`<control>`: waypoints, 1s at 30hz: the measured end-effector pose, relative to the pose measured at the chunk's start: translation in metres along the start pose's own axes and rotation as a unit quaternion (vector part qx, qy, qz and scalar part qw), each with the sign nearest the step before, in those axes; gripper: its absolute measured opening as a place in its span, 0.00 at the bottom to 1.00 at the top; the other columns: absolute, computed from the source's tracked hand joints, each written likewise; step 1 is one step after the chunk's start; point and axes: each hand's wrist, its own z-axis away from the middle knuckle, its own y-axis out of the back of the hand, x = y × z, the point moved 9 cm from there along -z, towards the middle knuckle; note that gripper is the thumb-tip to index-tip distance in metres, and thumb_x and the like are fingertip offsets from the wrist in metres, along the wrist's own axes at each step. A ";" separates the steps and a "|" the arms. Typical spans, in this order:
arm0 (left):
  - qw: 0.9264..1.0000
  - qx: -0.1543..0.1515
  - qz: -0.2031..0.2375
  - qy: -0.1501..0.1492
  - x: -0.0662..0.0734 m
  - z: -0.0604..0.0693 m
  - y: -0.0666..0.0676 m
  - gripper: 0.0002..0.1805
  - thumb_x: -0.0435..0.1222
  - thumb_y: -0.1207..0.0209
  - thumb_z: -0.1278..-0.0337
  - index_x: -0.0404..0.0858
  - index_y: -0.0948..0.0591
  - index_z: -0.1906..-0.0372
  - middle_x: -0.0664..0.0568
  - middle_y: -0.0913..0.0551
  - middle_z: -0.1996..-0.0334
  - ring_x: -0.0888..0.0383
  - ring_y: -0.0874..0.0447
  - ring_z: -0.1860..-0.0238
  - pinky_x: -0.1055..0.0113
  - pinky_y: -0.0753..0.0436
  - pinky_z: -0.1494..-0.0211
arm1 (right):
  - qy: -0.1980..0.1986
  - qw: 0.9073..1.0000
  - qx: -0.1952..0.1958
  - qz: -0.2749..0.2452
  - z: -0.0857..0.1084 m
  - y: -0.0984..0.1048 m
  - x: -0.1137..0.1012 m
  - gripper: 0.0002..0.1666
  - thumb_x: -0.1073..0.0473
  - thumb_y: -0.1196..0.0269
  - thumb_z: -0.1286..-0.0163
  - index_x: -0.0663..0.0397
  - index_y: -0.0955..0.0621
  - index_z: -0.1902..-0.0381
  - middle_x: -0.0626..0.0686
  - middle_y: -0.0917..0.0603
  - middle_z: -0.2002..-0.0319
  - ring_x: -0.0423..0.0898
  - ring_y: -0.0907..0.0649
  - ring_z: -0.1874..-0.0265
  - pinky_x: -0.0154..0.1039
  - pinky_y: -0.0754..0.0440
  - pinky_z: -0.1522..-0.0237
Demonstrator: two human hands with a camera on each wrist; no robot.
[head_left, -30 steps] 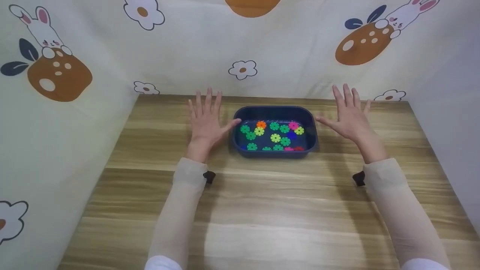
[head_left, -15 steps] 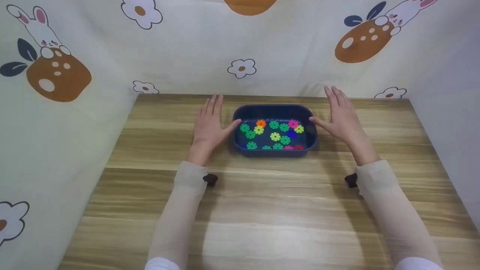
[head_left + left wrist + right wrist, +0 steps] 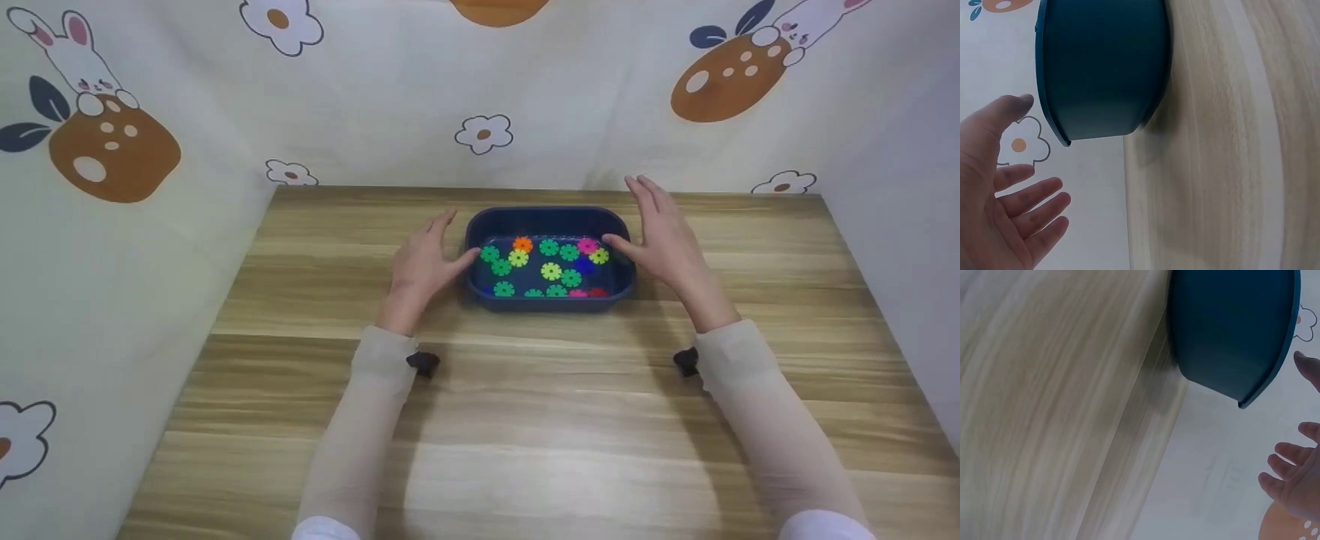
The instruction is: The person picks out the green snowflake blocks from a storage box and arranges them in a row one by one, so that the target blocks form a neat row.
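Observation:
A dark blue plastic tub (image 3: 550, 304) stands on the table near its back edge. Inside lie several notched plastic discs (image 3: 551, 271) in green, yellow, orange, pink, blue and red. My left hand (image 3: 421, 262) is at the tub's left side, thumb towards the rim and fingers loosely bent. On the opposite side is my right hand (image 3: 664, 244), its thumb over the right rim in the head view and its fingers fairly straight. Both wrist views show a gap between the fingers and the tub's outer wall (image 3: 1100, 67). Neither hand holds anything.
The wood-grain table (image 3: 555, 420) reaches back to a patterned cloth (image 3: 375, 97) hanging behind and along the left. A pale wall (image 3: 892, 187) borders the right side. Dark camera mounts (image 3: 424, 364) sit at the wrists.
Both hands have drawn in towards the tub, the right one moving left more clearly. The left fingers have gone from spread to loosely bent. The tub stays in place.

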 end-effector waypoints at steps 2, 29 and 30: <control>1.000 0.005 0.017 -0.005 0.000 0.000 0.000 0.40 0.58 0.37 0.41 0.48 0.34 0.26 0.48 0.25 0.33 0.48 0.24 0.34 0.49 0.19 0.37 | 0.005 1.000 0.000 0.000 -0.001 -0.002 -0.004 0.55 0.41 0.33 0.34 0.51 0.48 0.21 0.61 0.46 0.22 0.61 0.44 0.23 0.62 0.42 0.23; 0.930 -0.043 0.363 0.046 -0.007 0.004 -0.025 0.26 0.28 0.38 0.38 0.36 0.24 0.34 0.40 0.21 0.45 0.53 0.16 0.56 0.63 0.10 0.59 | 0.065 0.974 -0.154 -0.152 -0.007 -0.073 -0.079 0.29 0.56 0.33 0.32 0.60 0.24 0.36 0.61 0.21 0.39 0.58 0.18 0.44 0.55 0.19 0.39; 0.925 -0.049 0.372 0.051 -0.007 0.005 -0.026 0.26 0.29 0.38 0.37 0.37 0.25 0.34 0.41 0.22 0.45 0.54 0.17 0.55 0.63 0.10 0.59 | 0.061 0.969 -0.169 -0.169 -0.008 -0.077 -0.081 0.29 0.57 0.32 0.33 0.61 0.24 0.36 0.61 0.20 0.40 0.58 0.17 0.45 0.54 0.19 0.40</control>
